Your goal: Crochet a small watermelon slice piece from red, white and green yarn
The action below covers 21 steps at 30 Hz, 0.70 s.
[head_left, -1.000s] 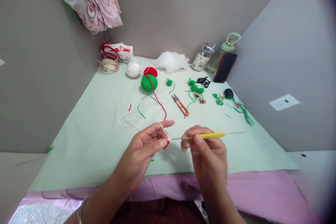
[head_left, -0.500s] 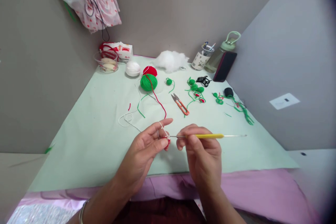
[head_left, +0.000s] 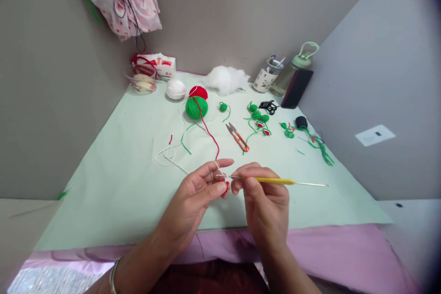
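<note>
Between the thumb and fingers of my left hand [head_left: 198, 193] is a small red and white crochet piece [head_left: 226, 187], mostly hidden by the fingertips. White yarn [head_left: 217, 165] runs over the raised index finger. My right hand [head_left: 263, 197] grips a crochet hook [head_left: 275, 180] by its yellow handle. The hook's thin metal tip reaches left into the white yarn at the piece, and its other metal end sticks out to the right. Red yarn [head_left: 209, 134] trails from the balls down toward my left hand.
Beyond my hands lie orange thread snips [head_left: 237, 138], a green yarn ball [head_left: 196, 108], a red ball [head_left: 199, 92] and a white ball [head_left: 175, 89]. White stuffing [head_left: 225, 79], a pen cup [head_left: 267, 77], a bottle [head_left: 292, 71] and a phone [head_left: 296, 88] stand behind. Small green crochet pieces [head_left: 258, 114] lie right.
The hook's tip has pushed further left through the white yarn, and its right end has dipped slightly. My left hand has come a little closer to my right hand.
</note>
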Available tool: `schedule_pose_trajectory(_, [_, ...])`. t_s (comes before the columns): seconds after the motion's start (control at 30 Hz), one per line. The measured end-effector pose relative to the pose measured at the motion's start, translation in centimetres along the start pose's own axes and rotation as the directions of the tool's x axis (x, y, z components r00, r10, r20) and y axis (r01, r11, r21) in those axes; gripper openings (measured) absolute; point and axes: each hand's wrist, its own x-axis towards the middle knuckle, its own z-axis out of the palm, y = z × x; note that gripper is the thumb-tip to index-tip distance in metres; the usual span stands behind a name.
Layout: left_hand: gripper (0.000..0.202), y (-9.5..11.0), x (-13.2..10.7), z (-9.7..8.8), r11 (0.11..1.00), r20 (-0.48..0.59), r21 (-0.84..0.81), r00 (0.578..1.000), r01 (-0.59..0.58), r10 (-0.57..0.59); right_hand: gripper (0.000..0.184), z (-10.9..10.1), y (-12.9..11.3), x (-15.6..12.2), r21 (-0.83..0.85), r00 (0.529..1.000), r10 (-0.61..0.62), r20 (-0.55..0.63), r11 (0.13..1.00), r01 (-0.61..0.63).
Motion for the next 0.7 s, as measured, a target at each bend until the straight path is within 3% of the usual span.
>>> schedule_pose_trajectory(0.43, [0.043,-0.04,-0.34,-0.23,0.998,-0.014,-0.033,0.999,0.047,-0.047,0.008,-0.63,-0.27,-0.07,0.074,0.992,0.111,-0.067,0.992,-0.106])
schedule_pose_trajectory(0.7, [0.04,0.23,-0.15,-0.28,0.993,-0.001,-0.094,0.997,0.076,-0.076,0.008,-1.08,-0.06,0.07,0.038,0.993,0.093,-0.066,0.995,-0.091])
